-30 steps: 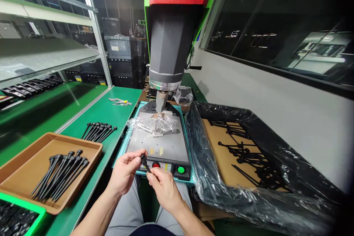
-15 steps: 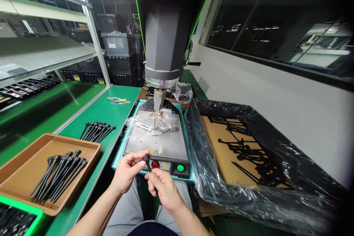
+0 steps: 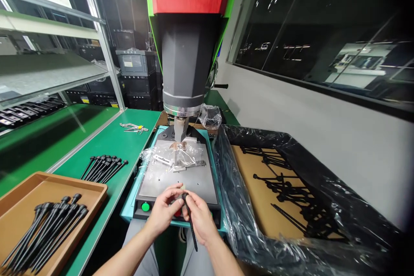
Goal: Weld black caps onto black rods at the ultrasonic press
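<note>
A black rod with a knobbed head (image 3: 192, 228) is between my hands, its thin end slanting down towards my lap. My right hand (image 3: 201, 215) is closed around its upper part, just under the head. At the head, the thumb and fingers of my left hand (image 3: 164, 207) pinch in from the other side; the fingertips partly hide it. Both hands are in front of the press base, over its front panel. On the base's metal plate (image 3: 152, 185) sits a small fixture (image 3: 179, 159) wrapped in clear plastic, below the press horn (image 3: 180, 129).
On the left, a brown tray (image 3: 93, 187) holds several similar rods, and another bunch (image 3: 103, 168) lies on the green table (image 3: 106, 138) near some hex keys (image 3: 134, 128). To the right stands a plastic-lined box (image 3: 242, 198) of black rods. A green button (image 3: 145, 206) shows on the panel.
My view has tilted up and turned slightly right. My right hand has moved up the rod to just under its head, and the rod's lower end now shows below it.
</note>
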The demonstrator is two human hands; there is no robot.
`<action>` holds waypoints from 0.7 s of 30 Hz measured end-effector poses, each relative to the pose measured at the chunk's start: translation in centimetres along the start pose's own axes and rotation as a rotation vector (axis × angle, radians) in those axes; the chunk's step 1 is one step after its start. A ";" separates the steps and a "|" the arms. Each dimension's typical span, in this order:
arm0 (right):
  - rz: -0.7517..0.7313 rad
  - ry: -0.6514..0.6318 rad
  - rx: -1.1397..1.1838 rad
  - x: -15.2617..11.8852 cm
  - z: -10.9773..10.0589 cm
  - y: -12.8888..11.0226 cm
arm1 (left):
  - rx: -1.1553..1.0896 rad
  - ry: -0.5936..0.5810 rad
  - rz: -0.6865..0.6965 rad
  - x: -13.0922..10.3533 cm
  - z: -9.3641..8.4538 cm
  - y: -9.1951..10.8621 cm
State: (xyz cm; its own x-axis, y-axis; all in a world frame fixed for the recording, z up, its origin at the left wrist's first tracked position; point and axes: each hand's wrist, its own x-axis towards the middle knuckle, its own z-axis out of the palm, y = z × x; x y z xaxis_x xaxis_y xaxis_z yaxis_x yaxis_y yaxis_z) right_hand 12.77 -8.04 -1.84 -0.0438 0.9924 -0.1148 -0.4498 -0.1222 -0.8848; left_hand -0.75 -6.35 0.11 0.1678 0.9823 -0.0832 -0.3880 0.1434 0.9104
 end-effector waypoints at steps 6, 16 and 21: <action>-0.109 0.289 -0.099 5.4 -3.6 -2.0 | -0.208 -0.039 -0.210 4.9 -0.8 -1.2; -0.027 0.142 -0.242 11.1 -2.8 -2.0 | -0.563 0.080 -0.108 8.3 -1.0 -2.2; -0.237 0.080 -0.309 12.7 -1.0 -2.9 | -0.414 0.074 -0.040 7.0 -0.9 -0.2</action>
State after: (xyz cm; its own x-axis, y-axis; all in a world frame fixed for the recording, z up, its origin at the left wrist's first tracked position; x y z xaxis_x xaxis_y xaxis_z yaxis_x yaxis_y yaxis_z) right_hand 14.37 4.86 -1.16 0.1038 0.9909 0.0851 -0.1490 0.1001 -0.9837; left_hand -0.32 0.60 -0.99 0.1303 0.9789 -0.1574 -0.7163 0.2027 0.6677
